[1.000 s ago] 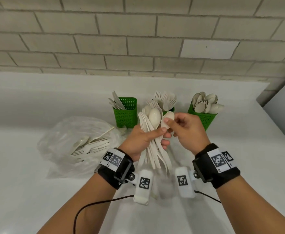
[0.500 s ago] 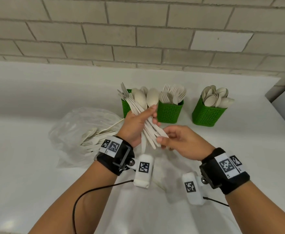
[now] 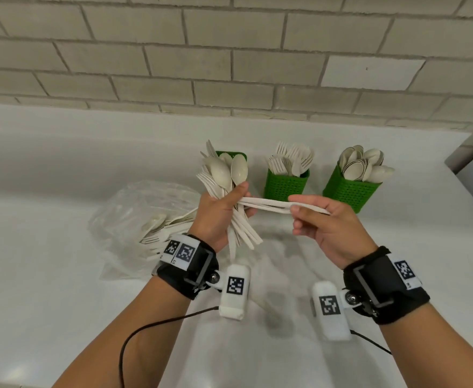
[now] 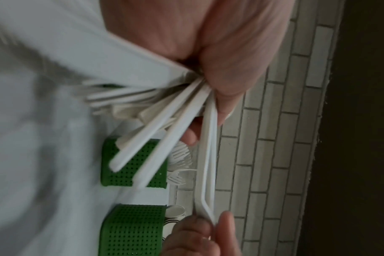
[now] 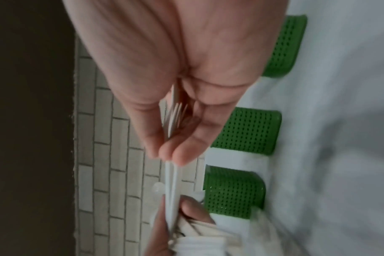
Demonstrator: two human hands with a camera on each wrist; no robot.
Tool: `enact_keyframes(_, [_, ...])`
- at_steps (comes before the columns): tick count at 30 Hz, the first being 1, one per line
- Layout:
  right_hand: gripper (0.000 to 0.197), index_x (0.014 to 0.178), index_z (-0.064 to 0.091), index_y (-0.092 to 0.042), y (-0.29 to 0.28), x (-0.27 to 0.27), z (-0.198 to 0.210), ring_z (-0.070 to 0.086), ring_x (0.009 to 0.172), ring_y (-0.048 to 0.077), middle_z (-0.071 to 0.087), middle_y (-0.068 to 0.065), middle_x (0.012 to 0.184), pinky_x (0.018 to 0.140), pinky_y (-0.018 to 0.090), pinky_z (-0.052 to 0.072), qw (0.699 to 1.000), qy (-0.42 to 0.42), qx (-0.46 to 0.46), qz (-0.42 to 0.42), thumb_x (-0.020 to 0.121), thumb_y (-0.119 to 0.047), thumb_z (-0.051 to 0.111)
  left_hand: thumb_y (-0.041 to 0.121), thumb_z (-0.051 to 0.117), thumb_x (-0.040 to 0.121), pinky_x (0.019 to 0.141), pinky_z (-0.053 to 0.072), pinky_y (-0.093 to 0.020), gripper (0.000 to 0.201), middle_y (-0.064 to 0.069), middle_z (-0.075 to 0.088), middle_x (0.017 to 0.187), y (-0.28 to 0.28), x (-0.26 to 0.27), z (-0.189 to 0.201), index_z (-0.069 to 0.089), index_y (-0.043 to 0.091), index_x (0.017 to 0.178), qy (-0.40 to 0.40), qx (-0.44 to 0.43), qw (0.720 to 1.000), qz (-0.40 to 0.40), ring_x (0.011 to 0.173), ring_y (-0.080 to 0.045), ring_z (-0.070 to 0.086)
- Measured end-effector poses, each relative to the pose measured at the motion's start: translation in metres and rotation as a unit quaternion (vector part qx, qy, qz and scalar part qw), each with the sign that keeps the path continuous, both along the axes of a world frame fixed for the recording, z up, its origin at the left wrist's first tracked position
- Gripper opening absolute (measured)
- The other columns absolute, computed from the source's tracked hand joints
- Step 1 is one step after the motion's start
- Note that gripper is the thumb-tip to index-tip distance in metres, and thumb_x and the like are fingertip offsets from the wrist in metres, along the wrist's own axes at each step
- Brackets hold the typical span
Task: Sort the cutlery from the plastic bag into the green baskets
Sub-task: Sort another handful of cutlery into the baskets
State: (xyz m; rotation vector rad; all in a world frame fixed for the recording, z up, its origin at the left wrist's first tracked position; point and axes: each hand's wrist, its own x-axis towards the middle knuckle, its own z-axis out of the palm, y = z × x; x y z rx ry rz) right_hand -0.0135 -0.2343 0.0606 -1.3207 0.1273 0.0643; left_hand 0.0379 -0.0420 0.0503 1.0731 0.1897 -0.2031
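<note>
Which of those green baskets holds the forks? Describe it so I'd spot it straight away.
Look along the white counter below the brick wall, where three green baskets stand in a row. The fork basket is the middle one. Tines stick out of its top, while the right basket shows rounded spoon bowls.

left basket (image 3: 231, 155) mostly behind held cutlery (image 3: 221, 175)

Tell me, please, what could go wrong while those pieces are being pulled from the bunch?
1. The left hand grips a fanned bunch; pulling may drag out loose spoons.
2. The right hand pinches two forks at once; one may slip.
3. The knife basket is hidden behind the bunch and could be knocked.
</note>
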Motion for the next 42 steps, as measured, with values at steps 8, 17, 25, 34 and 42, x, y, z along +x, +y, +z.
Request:
enact_keyframes(8, [0.013,0.085,0.065,-0.007,0.014,0.004,0.001,0.052,0.062,0.011,0.054,0.003,0.069,0.059,0.022,0.050,0.997,0.006,0.066,-0.046,0.083,-0.020,0.067,0.005,0.066,0.089,0.056,0.057,-0.028,0.007,-0.006,0.070,0.073,-0.004,-0.018,-0.004,0.067,0.003,0.096,-0.078,0.068,0.992,-0.076,0.065,-0.020,0.069])
enact_keyframes(17, [0.019,0.084,0.054,-0.014,0.028,0.005,0.007,0.036,0.042,0.008,0.043,-0.005,0.053,0.042,0.022,0.031,0.996,-0.023,-0.010,-0.091,0.100,-0.022,0.051,0.009,0.066,0.090,0.056,0.055,-0.029,0.008,-0.006,0.064,0.068,-0.013,-0.029,-0.005,0.065,0.002,0.095,-0.074,0.082,0.984,-0.142,0.059,-0.017,0.062])
enact_keyframes(25, [0.013,0.088,0.066,-0.002,0.030,0.003,0.001,0.054,0.051,0.003,0.062,-0.006,0.060,0.052,0.016,0.043,0.987,-0.063,-0.129,-0.072,0.091,-0.014,0.066,0.007,0.062,0.092,0.063,0.059,-0.031,0.009,-0.009,0.070,0.079,-0.013,-0.032,-0.003,0.067,0.003,0.099,-0.083,0.073,0.978,-0.174,0.071,-0.021,0.069])
enact_keyframes(34, [0.012,0.100,0.050,-0.016,0.022,0.009,0.013,0.065,0.054,0.017,0.064,0.000,0.065,0.050,0.029,0.052,0.982,-0.040,-0.014,-0.184,0.104,-0.015,0.040,0.011,0.058,0.095,0.057,0.059,-0.032,0.013,-0.011,0.070,0.081,-0.014,-0.029,-0.002,0.065,0.001,0.092,-0.048,0.062,0.981,-0.177,0.057,-0.018,0.067])
enact_keyframes(42, [0.016,0.085,0.063,-0.007,0.028,0.003,0.021,0.040,0.040,0.010,0.049,0.001,0.052,0.038,0.018,0.028,0.998,-0.023,-0.052,-0.034,0.087,-0.022,0.070,0.010,0.062,0.091,0.056,0.058,-0.034,0.013,-0.010,0.067,0.074,-0.015,-0.030,0.004,0.069,0.003,0.100,-0.061,0.076,0.966,-0.240,0.056,-0.018,0.062])
